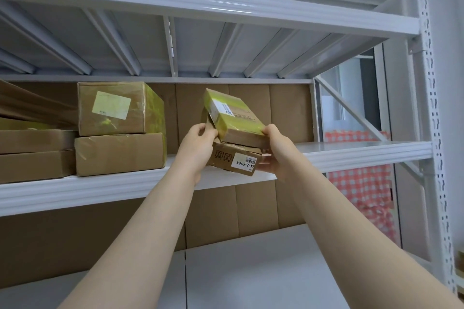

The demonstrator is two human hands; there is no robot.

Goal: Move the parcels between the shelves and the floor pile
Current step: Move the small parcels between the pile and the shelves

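Note:
Two small cardboard parcels sit stacked at the front of the white middle shelf (351, 152). The upper parcel (234, 116), wrapped in yellow tape with a white label, is tilted up. My left hand (200, 144) grips its left end and my right hand (277, 150) grips its right end, fingers also reaching under toward the lower parcel (232, 158), which bears a white barcode label and overhangs the shelf's front edge. Both forearms reach up from below.
On the same shelf to the left stand a tall taped box (118, 108) on a flat box (120, 153), then more flat boxes (35, 153) further left. Cardboard lines the shelf back. A white upright post (431, 133) stands right, with red checked cloth (361, 183) behind.

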